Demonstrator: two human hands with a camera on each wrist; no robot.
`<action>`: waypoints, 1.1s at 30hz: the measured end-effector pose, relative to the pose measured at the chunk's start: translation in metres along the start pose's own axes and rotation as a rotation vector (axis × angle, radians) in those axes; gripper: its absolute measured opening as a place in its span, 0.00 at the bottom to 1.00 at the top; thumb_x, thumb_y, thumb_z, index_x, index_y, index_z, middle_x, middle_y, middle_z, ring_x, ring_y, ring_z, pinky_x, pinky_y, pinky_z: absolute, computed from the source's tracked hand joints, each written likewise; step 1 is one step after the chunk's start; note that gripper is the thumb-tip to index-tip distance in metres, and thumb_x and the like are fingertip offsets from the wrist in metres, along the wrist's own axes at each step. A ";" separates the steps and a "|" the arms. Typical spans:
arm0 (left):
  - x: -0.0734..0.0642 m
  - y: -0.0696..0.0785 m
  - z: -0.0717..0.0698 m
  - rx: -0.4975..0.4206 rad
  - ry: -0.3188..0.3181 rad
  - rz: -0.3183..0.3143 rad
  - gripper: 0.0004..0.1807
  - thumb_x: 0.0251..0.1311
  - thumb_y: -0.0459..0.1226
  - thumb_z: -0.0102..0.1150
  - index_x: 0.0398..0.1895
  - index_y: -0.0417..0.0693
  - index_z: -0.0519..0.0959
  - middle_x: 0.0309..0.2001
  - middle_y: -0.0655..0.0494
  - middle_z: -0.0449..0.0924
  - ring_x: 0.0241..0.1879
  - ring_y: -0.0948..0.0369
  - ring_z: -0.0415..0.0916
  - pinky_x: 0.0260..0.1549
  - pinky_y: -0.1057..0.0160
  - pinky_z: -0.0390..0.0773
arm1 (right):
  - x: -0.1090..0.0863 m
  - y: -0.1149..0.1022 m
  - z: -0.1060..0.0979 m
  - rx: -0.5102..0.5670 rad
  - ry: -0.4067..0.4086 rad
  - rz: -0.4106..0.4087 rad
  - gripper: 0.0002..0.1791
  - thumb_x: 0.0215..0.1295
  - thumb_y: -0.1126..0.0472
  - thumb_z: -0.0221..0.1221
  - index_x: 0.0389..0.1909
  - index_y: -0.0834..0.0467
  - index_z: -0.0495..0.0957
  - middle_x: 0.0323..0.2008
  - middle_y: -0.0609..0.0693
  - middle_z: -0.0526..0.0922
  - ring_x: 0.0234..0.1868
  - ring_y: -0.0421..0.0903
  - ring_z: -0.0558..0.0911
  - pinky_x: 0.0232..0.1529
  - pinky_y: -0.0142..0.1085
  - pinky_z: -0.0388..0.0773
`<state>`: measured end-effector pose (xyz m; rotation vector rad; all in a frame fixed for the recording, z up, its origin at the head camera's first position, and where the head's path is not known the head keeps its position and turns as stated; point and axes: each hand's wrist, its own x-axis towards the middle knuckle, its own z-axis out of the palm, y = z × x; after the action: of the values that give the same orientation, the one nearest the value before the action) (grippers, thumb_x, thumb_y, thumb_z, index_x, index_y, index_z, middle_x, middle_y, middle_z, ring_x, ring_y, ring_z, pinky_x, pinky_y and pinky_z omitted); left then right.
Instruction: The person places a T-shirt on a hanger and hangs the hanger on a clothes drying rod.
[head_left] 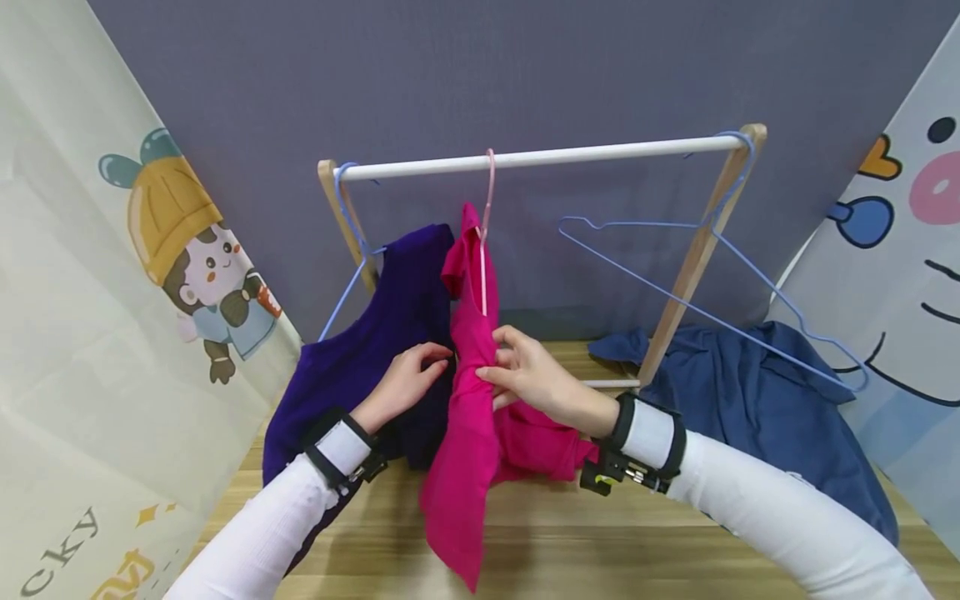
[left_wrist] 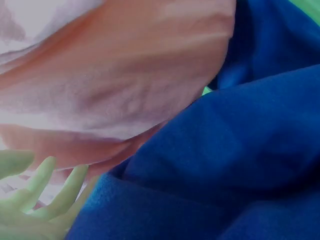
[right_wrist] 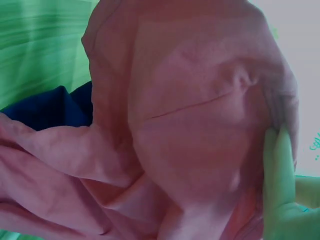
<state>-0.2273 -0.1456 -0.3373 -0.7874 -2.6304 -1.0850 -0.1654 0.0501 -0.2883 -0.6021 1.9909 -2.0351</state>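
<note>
A bright pink shirt hangs from a pink hanger, which is hooked over the white rail and seen edge-on. My right hand pinches the shirt's right edge below the hanger, with thumb and fingers at the cloth. In the right wrist view, fingers lie along a gathered fold of it. My left hand is between the pink shirt and a dark purple garment, its fingers loosely bent toward the pink cloth and gripping nothing. The left wrist view shows those fingers spread near the pink fabric.
The purple garment hangs on a blue hanger at the rack's left end. A bare blue hanger hangs at the right by the wooden post. Below it, a dark blue garment lies heaped on the wooden table.
</note>
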 end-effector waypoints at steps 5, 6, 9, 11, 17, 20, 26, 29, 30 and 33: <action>0.001 0.002 -0.004 -0.015 -0.002 -0.008 0.11 0.56 0.30 0.52 0.41 0.35 0.77 0.38 0.43 0.80 0.41 0.53 0.75 0.43 0.55 0.70 | 0.001 0.000 -0.001 -0.021 0.001 -0.007 0.16 0.58 0.76 0.49 0.45 0.69 0.56 0.26 0.51 0.76 0.20 0.39 0.78 0.22 0.35 0.77; 0.002 0.003 -0.006 -0.021 0.002 -0.010 0.11 0.56 0.30 0.52 0.41 0.35 0.76 0.37 0.43 0.80 0.41 0.53 0.76 0.43 0.55 0.71 | 0.002 0.000 -0.001 -0.026 -0.003 -0.012 0.16 0.58 0.76 0.49 0.45 0.70 0.56 0.25 0.51 0.76 0.20 0.40 0.77 0.22 0.36 0.77; 0.004 0.008 -0.011 -0.029 0.022 -0.008 0.11 0.56 0.30 0.51 0.41 0.35 0.76 0.37 0.43 0.80 0.39 0.53 0.76 0.41 0.56 0.72 | 0.005 0.001 -0.002 -0.062 0.002 -0.032 0.18 0.57 0.75 0.52 0.46 0.71 0.58 0.23 0.50 0.74 0.18 0.41 0.77 0.22 0.40 0.77; 0.006 0.014 -0.016 -0.034 0.031 -0.001 0.11 0.56 0.30 0.51 0.41 0.35 0.76 0.37 0.43 0.80 0.39 0.53 0.77 0.40 0.56 0.72 | 0.007 0.003 -0.004 -0.097 0.016 -0.039 0.20 0.56 0.74 0.54 0.48 0.71 0.60 0.22 0.51 0.74 0.16 0.43 0.77 0.23 0.43 0.77; 0.016 0.038 -0.033 -0.027 0.034 0.028 0.12 0.58 0.32 0.50 0.42 0.36 0.76 0.37 0.43 0.80 0.39 0.54 0.77 0.41 0.56 0.73 | 0.005 0.005 -0.011 -0.241 -0.020 -0.073 0.23 0.58 0.69 0.55 0.54 0.70 0.62 0.31 0.64 0.80 0.21 0.50 0.80 0.25 0.43 0.78; 0.021 0.054 -0.044 -0.025 0.054 0.036 0.11 0.58 0.32 0.50 0.43 0.37 0.77 0.37 0.44 0.80 0.38 0.54 0.77 0.40 0.57 0.73 | 0.001 0.005 -0.014 -0.288 -0.068 -0.078 0.24 0.61 0.67 0.52 0.57 0.69 0.61 0.36 0.65 0.79 0.23 0.52 0.81 0.26 0.41 0.78; 0.029 0.092 -0.061 -0.110 0.117 0.108 0.11 0.59 0.32 0.49 0.42 0.39 0.77 0.36 0.47 0.81 0.34 0.58 0.77 0.36 0.61 0.73 | -0.007 0.005 -0.017 -0.314 -0.086 -0.096 0.21 0.60 0.67 0.53 0.53 0.70 0.63 0.33 0.63 0.80 0.23 0.50 0.81 0.26 0.40 0.78; 0.035 0.114 -0.062 -0.133 0.110 0.154 0.10 0.59 0.33 0.49 0.41 0.41 0.78 0.36 0.50 0.81 0.30 0.60 0.76 0.30 0.65 0.72 | -0.011 0.004 -0.020 -0.333 -0.057 -0.093 0.21 0.59 0.66 0.55 0.51 0.69 0.65 0.31 0.61 0.81 0.23 0.49 0.81 0.27 0.40 0.78; 0.038 0.122 -0.062 -0.140 0.100 0.171 0.10 0.59 0.34 0.50 0.40 0.42 0.78 0.36 0.50 0.81 0.30 0.61 0.76 0.29 0.66 0.71 | -0.012 0.004 -0.022 -0.341 -0.050 -0.093 0.21 0.59 0.65 0.56 0.52 0.69 0.66 0.31 0.61 0.81 0.23 0.49 0.81 0.27 0.40 0.78; 0.044 0.143 -0.055 -0.158 0.053 0.226 0.10 0.60 0.34 0.50 0.41 0.42 0.78 0.37 0.51 0.81 0.31 0.62 0.76 0.28 0.68 0.70 | -0.018 0.003 -0.027 -0.350 -0.043 -0.084 0.23 0.59 0.65 0.55 0.54 0.69 0.65 0.32 0.61 0.81 0.24 0.49 0.81 0.28 0.39 0.78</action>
<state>-0.1884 -0.0818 -0.1960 -1.0429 -2.3649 -1.2395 -0.1621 0.0820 -0.2938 -0.8025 2.3510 -1.7085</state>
